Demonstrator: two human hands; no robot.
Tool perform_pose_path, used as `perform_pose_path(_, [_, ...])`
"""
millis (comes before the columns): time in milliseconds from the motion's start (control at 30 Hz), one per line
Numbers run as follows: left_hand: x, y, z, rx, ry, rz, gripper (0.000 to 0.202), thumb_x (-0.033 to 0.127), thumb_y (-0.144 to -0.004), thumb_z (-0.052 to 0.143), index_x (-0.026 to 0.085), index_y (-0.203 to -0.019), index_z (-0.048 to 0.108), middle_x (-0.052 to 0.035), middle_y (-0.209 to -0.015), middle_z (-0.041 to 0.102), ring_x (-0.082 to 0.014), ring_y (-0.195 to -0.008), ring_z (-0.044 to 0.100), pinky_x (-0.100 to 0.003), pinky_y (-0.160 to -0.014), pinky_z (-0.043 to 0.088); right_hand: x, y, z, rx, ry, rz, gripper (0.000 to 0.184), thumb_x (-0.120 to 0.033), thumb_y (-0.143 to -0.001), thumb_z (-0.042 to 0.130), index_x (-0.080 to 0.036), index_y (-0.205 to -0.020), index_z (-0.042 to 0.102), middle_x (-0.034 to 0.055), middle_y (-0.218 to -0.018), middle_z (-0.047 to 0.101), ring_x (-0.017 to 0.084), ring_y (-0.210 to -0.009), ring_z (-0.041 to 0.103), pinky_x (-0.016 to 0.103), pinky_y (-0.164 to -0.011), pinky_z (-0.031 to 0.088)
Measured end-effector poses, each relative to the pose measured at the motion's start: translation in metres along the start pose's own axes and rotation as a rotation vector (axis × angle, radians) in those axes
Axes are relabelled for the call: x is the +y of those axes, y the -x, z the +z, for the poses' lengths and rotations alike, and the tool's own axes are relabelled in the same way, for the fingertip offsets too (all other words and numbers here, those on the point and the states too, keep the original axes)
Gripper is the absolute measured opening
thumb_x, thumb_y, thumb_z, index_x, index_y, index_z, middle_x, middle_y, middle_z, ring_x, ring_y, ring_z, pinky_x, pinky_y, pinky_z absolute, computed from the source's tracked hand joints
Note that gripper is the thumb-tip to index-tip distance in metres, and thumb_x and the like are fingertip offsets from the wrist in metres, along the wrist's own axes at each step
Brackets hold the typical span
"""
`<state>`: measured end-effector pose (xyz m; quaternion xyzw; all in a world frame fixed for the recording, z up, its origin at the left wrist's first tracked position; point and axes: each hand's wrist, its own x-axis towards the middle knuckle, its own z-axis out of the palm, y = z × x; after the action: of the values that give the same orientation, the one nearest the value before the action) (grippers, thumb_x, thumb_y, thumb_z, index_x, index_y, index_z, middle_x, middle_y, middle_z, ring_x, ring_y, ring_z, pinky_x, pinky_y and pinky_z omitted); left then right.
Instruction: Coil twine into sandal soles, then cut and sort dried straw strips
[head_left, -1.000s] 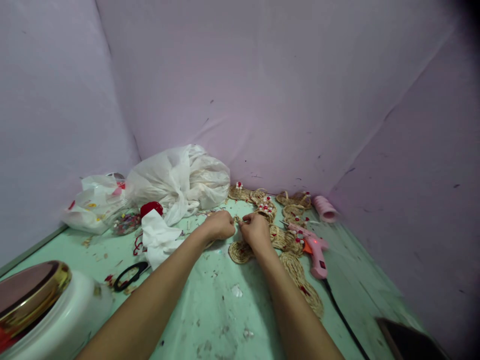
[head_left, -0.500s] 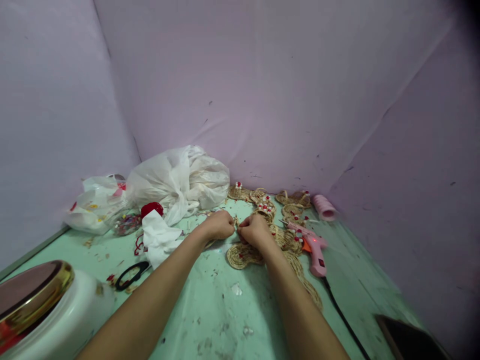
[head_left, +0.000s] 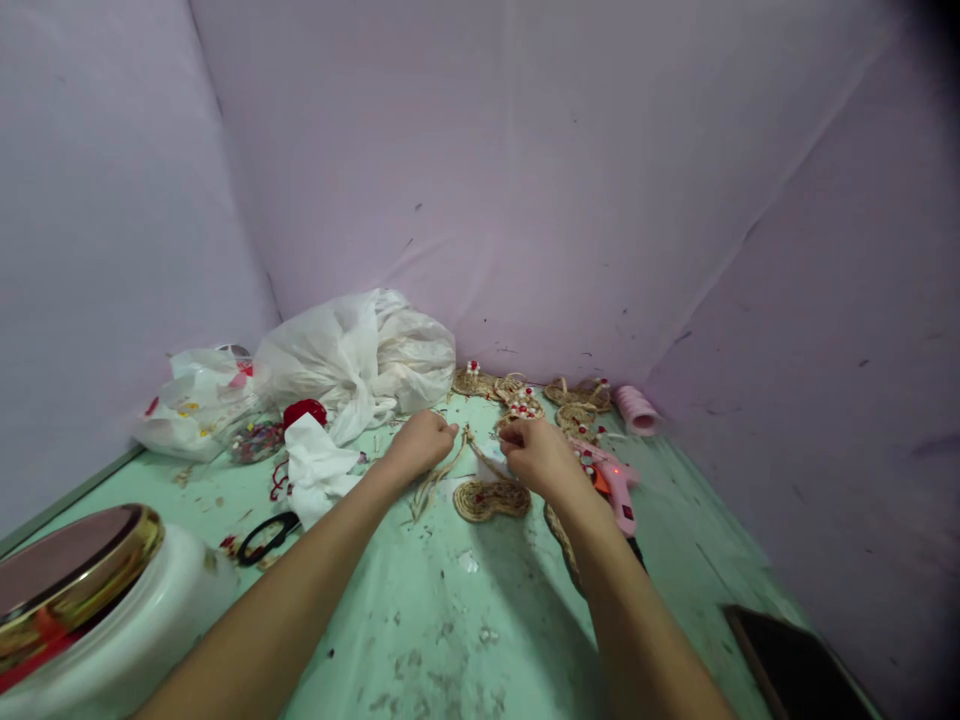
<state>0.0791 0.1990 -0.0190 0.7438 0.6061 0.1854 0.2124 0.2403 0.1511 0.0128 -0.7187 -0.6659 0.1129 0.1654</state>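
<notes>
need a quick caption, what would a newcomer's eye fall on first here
Probably the two bare arms, stretched from the bottom of the picture toward a thin straw cord near the middle of the green table. Next, perhaps the big white plastic bag by the back wall, and the pink glue gun with its red light, on the right. The white jar with a gold-rimmed lid also stands out, lower left.

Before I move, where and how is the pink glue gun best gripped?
Likely by the handle of the pink glue gun, coming from the person's right. The gun lies on its side, its handle slanting toward the person with that right flank fully visible. On its left, the right forearm crosses close by the orange trigger; the nozzle is hidden.
</notes>
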Motion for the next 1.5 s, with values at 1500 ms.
perform_pose_path(1500, [0.010, 0.056, -0.035, 0.322, 0.016, -0.099, 0.027, 0.027, -0.073, 0.046, 0.025, -0.087, 0.069, -0.0009, -0.092, 0.070, -0.0211, -0.085, 0.061, -0.028, -0.067, 0.042, -0.014, 0.090, 0.034, 0.028, 0.244, 0.136, 0.049, -0.032, -0.084, 0.044, -0.021, -0.132, 0.042, 0.0171, -0.108, 0.055, 0.031, -0.098, 0.052, 0.039, -0.075, 0.038])
